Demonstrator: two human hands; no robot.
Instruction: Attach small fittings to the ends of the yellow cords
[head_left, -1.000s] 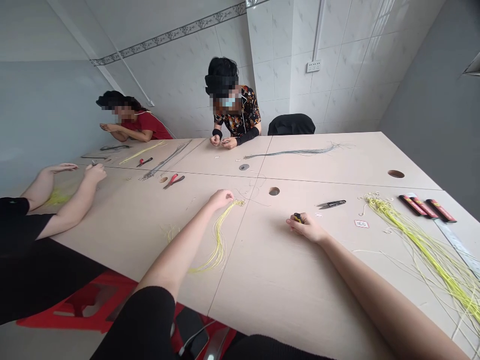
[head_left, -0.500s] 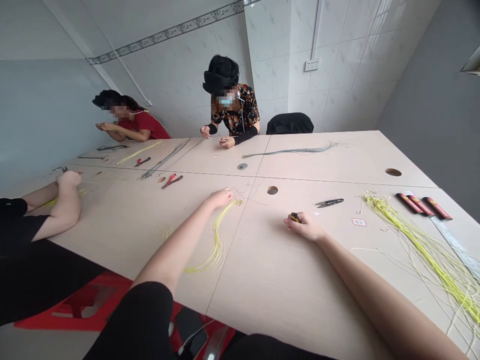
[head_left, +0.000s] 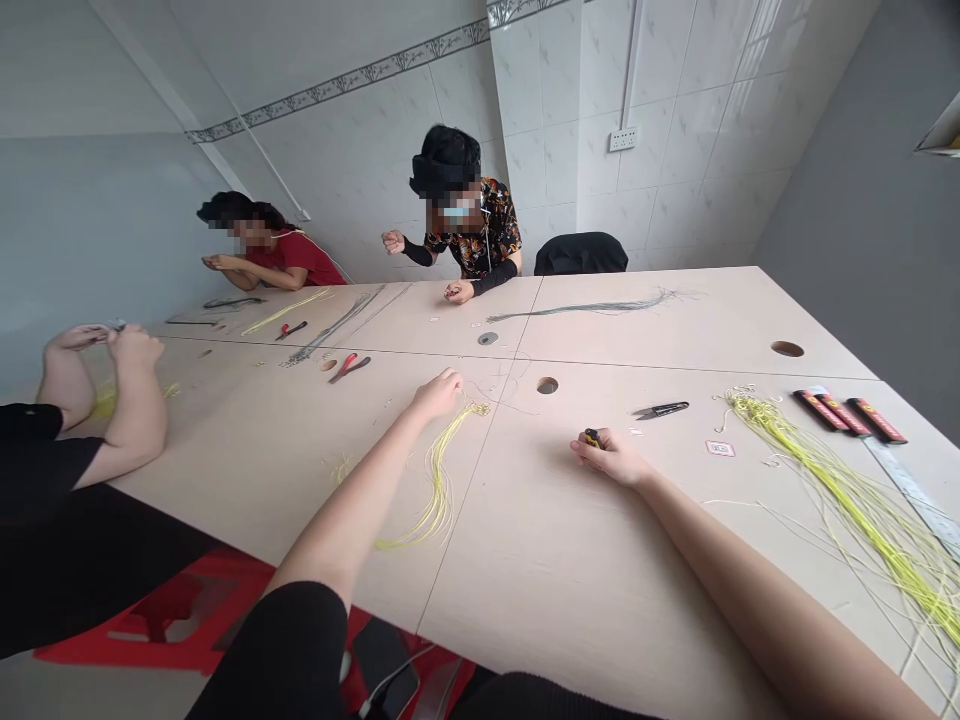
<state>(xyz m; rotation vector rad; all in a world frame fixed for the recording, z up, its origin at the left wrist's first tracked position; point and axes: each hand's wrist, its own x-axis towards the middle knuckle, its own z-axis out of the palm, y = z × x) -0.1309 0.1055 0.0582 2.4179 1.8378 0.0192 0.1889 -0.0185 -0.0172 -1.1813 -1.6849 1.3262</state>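
Observation:
My left hand (head_left: 439,392) reaches forward over the table (head_left: 570,560), its fingers pinched together just above the far end of a small bundle of yellow cords (head_left: 441,478). Whether it grips a cord end is too small to tell. My right hand (head_left: 613,458) rests on the table as a loose fist closed on a small black-and-yellow tool (head_left: 592,437). Black snips (head_left: 661,409) lie a little beyond it.
A large bundle of yellow cords (head_left: 847,490) lies at the right, beside a ruler (head_left: 911,490) and three black-and-red packs (head_left: 851,415). Grey cords (head_left: 592,304), red pliers (head_left: 348,366) and cable holes (head_left: 547,385) lie farther off. Three people work at the left and far sides.
My hands have hardly moved. The person at the left drew both hands up near the body, and the person opposite raised one fist off the table.

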